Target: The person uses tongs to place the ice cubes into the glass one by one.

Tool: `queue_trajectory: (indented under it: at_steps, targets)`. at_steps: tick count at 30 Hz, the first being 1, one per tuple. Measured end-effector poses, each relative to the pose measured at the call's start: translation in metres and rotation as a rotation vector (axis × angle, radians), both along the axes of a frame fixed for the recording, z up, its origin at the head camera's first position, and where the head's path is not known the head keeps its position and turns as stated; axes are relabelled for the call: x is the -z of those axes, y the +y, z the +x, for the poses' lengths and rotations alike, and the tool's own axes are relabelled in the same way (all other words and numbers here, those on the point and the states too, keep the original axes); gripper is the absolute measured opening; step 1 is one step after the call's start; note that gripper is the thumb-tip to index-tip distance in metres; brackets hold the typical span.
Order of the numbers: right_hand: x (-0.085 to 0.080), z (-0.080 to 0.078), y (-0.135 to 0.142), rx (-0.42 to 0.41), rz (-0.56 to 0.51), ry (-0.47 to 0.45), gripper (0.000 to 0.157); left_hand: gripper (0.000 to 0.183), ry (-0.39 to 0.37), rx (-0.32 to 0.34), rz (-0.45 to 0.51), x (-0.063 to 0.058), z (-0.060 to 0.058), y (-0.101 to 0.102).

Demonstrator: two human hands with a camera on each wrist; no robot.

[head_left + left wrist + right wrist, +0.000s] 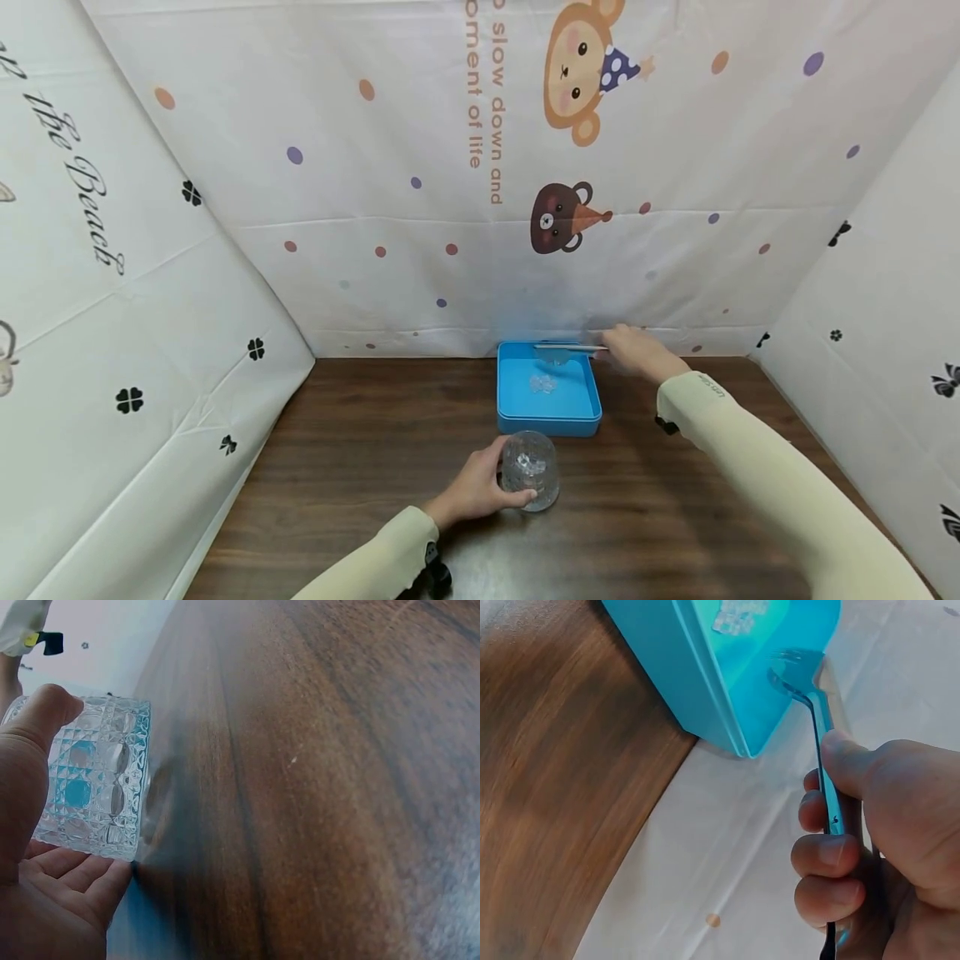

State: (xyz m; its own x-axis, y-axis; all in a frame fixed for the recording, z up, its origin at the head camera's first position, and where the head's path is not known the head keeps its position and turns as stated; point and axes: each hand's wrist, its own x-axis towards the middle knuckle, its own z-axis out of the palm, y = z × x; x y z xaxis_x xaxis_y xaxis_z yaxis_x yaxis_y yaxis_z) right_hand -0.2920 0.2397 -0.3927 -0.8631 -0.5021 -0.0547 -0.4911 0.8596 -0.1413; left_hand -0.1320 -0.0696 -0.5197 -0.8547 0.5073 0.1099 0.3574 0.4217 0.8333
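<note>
My left hand holds a clear cut-pattern drinking glass, thumb on its near side and fingers at its far side. In the left wrist view, the textured wall of the glass fills the space between thumb and fingers, close to the tabletop. Farther back, my right hand grips slim metal tongs by their arms, fingers wrapped around them. The toothed tips reach over a blue tray. A small cluster of clear, ice-like pieces lies on the tray floor, apart from the tongs.
A dark wooden table runs back to a white printed cloth, which hangs right behind the tray. More patterned cloth stands along the left side, and another sheet closes the right.
</note>
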Motion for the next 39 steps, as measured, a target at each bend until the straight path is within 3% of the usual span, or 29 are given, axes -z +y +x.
queue_trajectory:
  at_steps: [12, 18, 23, 27, 39]
  targets:
    - [-0.017, 0.018, 0.012, -0.006, -0.106, 0.078, 0.034, 0.076, 0.004, 0.003, -0.004, -0.003, -0.002, -0.001]
    - [-0.02, 0.028, 0.017, -0.056, -0.132, 0.14, 0.031, 0.076, -0.004, -0.002, -0.012, -0.001, -0.003, -0.002]
    - [-0.018, 0.037, 0.025, -0.119, -0.169, 0.227, 0.013, 0.077, -0.012, 0.002, -0.013, 0.001, -0.001, -0.001]
    - [-0.013, 0.043, 0.031, -0.15, -0.191, 0.275, 0.027, 0.076, -0.008, 0.007, -0.003, 0.002, 0.0, 0.001]
    - [-0.003, 0.051, 0.036, -0.13, -0.207, 0.215, 0.02, 0.077, -0.02, -0.003, -0.011, 0.001, 0.0, 0.001]
